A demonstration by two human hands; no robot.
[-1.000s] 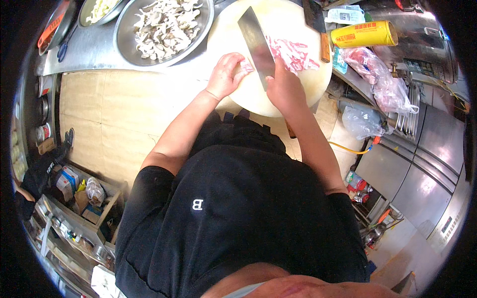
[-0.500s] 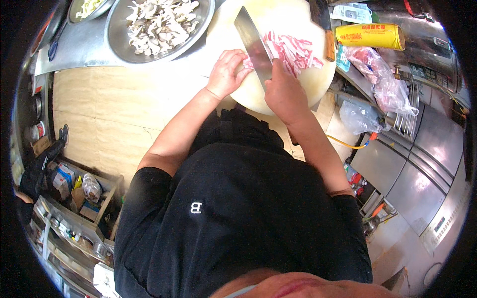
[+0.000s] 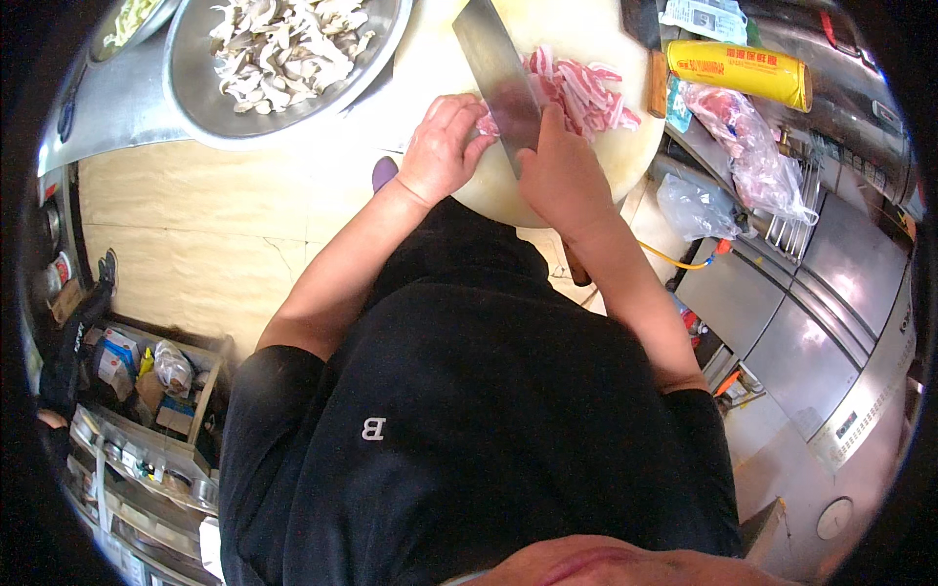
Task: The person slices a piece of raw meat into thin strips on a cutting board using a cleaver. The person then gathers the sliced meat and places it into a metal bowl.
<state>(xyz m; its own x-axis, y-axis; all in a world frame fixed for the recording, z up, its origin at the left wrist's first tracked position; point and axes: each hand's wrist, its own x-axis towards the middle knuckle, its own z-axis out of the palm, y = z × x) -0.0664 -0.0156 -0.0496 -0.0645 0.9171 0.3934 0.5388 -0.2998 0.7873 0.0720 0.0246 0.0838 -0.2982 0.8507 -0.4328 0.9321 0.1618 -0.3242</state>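
My right hand [image 3: 569,176] is closed round the handle end of a broad cleaver [image 3: 498,70], whose blade stands upright over a round whitish cutting board [image 3: 481,195]. My left hand [image 3: 446,148] has its fingers bent together, pinning a small piece of raw meat [image 3: 488,123] against the board, just left of the blade. To the right of the cleaver lies a loose heap of pink and white meat strips [image 3: 588,96]. My right fist hides the cleaver's handle, and my left fingers cover part of the piece they press.
Left of the board stands a steel bowl [image 3: 186,83] of torn mushrooms [image 3: 283,54]; another bowl of pale green pieces [image 3: 125,24] is beyond it. At right are a wood-handled tool [image 3: 658,86], a yellow roll box [image 3: 740,73] and bagged meat [image 3: 747,146]. Another person's dark-clothed leg [image 3: 73,337] shows far left.
The whole view has shifted slightly, and a purple shoe now shows beside my left forearm. Both hands keep nearly the same hold, with the cleaver still against the meat.
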